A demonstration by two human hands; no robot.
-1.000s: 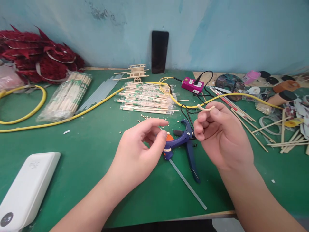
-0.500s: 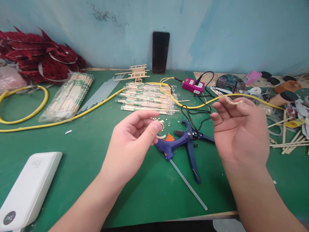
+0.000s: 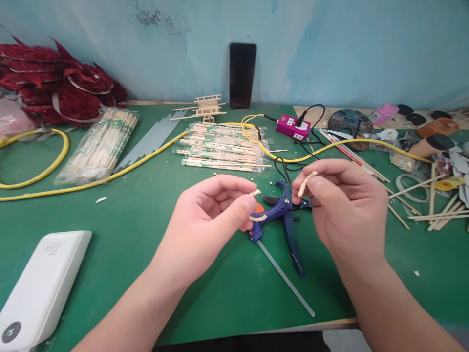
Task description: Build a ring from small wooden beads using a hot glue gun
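Note:
Between thumb and fingers, my left hand (image 3: 216,215) pinches a curved wooden piece (image 3: 258,218) made of small segments; its middle is hidden by the fingertips. My right hand (image 3: 344,210) pinches another short curved wooden piece (image 3: 306,184), tilted, to the right of the first and apart from it. Below and behind the hands, a blue glue gun (image 3: 273,212) with an orange part lies on the green table (image 3: 205,308), a clear glue stick (image 3: 287,279) extending from it. Blue-handled cutters (image 3: 292,244) lie beside the gun.
Wrapped chopsticks (image 3: 223,146), a small wooden cart (image 3: 207,107) and an upright phone (image 3: 242,76) are at the back. A yellow cable (image 3: 146,159) crosses to a purple power strip (image 3: 293,127). A white power bank (image 3: 46,288) lies left; loose sticks (image 3: 445,215) lie right.
My right hand has moved left and down, turning its curved piece more upright, closer to my left hand. My left hand has shifted slightly right, and its piece shows more.

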